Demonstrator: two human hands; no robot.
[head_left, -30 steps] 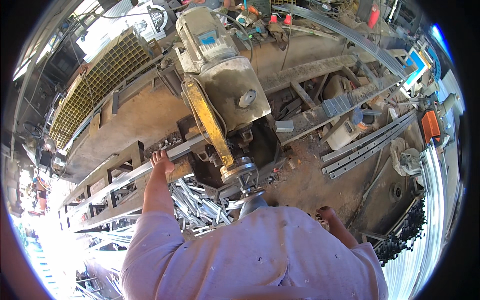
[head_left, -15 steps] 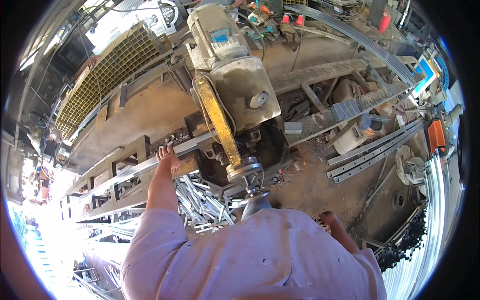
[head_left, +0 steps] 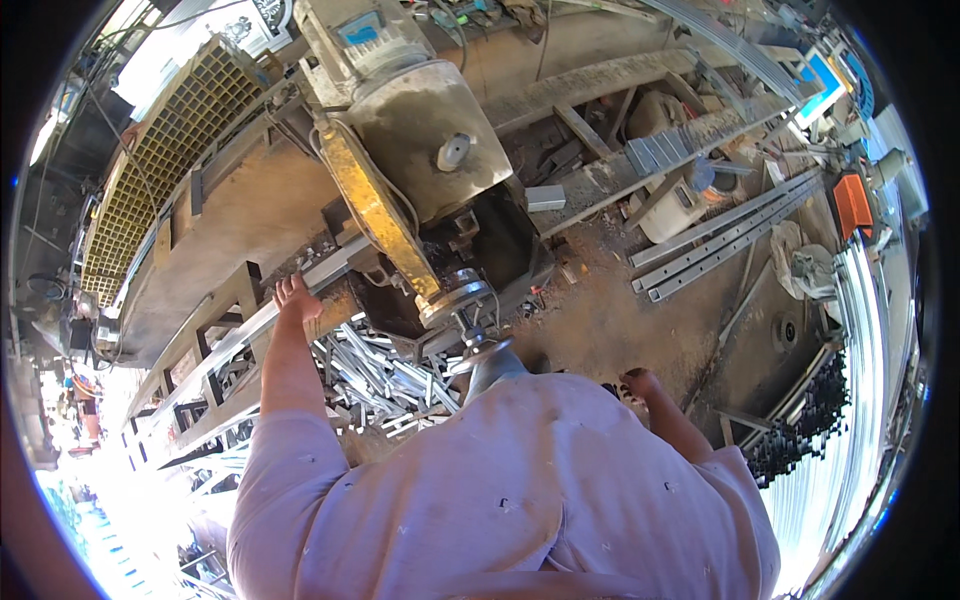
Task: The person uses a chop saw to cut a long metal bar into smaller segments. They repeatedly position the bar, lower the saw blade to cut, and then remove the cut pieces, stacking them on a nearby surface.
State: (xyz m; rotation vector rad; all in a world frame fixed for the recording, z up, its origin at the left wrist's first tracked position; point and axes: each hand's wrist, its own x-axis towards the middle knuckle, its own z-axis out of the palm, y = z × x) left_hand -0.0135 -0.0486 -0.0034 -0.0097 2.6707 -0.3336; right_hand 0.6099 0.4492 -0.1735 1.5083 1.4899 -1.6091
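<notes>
My left hand (head_left: 297, 298) is closed over a long silvery metal tube (head_left: 335, 263), its fingers draped across the top. Leftward the tube runs along a metal support frame (head_left: 250, 285); its other end goes under the yellow guard bar (head_left: 375, 205) of a dusty cutting machine (head_left: 425, 125) with a large motor. In front of my chest is the machine's round handwheel (head_left: 482, 352), with a threaded shaft. My right hand (head_left: 640, 383) hangs low at my right side, well apart from the machine; its fingers are too small and dark to make out.
Cut metal pieces (head_left: 380, 380) lie heaped below the tube. A yellow grating (head_left: 170, 165) leans at the back left. Perforated bars (head_left: 735, 240), a white jug (head_left: 665, 212) and an orange block (head_left: 852, 205) lie to the right, near long bundled tubes (head_left: 865, 330).
The view has shifted, so the machine appears farther left and higher. My left hand stays on the tube near the machine. My right hand has come slightly higher in the picture.
</notes>
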